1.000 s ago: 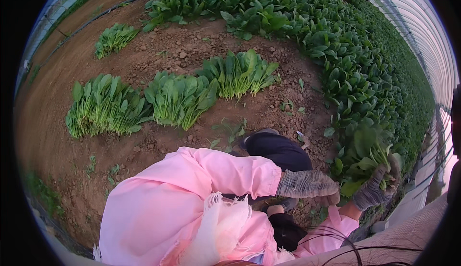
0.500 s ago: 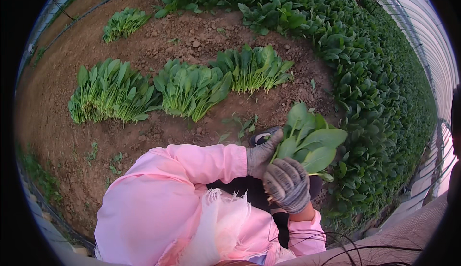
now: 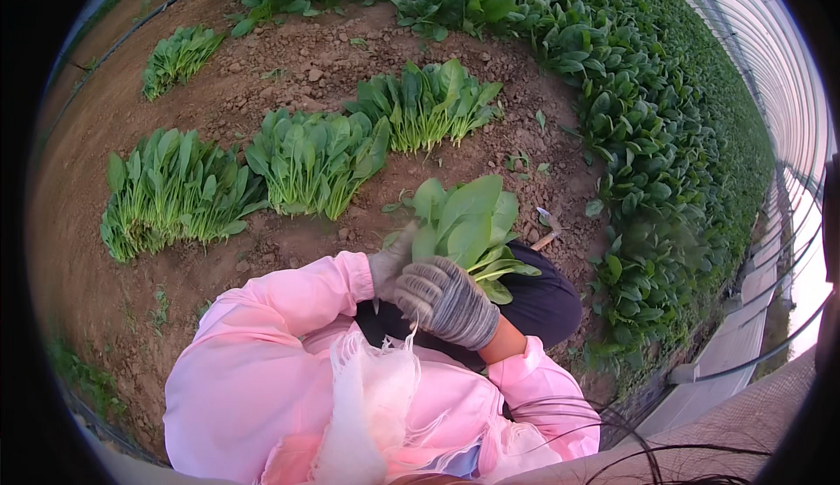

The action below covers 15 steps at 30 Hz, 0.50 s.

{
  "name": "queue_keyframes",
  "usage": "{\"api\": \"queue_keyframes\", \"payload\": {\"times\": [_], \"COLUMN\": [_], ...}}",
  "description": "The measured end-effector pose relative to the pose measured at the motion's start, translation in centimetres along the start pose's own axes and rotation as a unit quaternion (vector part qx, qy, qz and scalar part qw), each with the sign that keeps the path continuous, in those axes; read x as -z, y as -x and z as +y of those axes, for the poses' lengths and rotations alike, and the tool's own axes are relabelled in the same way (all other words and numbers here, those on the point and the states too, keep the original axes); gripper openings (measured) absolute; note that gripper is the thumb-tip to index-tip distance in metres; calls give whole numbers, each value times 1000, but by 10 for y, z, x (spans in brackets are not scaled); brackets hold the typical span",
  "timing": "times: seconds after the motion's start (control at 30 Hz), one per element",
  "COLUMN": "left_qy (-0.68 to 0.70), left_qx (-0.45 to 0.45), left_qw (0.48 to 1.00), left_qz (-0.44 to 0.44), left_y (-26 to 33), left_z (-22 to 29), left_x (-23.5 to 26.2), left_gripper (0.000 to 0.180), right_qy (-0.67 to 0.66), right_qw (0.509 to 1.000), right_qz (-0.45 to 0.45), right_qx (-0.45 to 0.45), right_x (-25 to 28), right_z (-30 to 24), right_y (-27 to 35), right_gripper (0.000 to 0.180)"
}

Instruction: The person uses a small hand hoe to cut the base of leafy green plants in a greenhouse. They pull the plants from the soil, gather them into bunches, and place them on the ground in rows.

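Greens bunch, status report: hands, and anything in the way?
Both gloved hands, left hand and right hand, closed on greens bunch. Three cut piles lie ahead on soil. Nothing in the way.

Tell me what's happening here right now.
A person in pink sleeves and grey work gloves holds a bunch of leafy greens in front of them, right hand wrapped round the stems, left hand at its base. Four cut bundles lie on the bare soil, the nearest one just beyond the hands. Uncut greens fill the bed to the right.
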State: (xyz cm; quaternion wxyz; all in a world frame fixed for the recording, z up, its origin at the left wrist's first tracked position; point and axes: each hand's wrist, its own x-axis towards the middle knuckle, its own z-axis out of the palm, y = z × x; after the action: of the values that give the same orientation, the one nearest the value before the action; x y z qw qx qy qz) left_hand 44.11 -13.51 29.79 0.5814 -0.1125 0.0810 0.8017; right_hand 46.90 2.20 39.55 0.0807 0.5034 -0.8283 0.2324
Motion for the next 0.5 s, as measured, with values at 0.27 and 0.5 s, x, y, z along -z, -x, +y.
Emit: {"api": "queue_keyframes", "payload": {"times": [0.27,0.5], "left_qy": [-366,-339], "left_qx": [35,92], "left_qw": [924,936], "left_qz": [105,10], "left_y": [50,53], "left_z": [40,68], "left_x": [19,-9], "left_gripper": [114,123], "right_qy": [-192,17], "right_qw": [869,965], "right_qz": [256,176], "right_qx": [-378,-196], "right_x": [27,16], "right_z": [71,78], "right_y": [0,-7], "right_gripper": [25,31]}}
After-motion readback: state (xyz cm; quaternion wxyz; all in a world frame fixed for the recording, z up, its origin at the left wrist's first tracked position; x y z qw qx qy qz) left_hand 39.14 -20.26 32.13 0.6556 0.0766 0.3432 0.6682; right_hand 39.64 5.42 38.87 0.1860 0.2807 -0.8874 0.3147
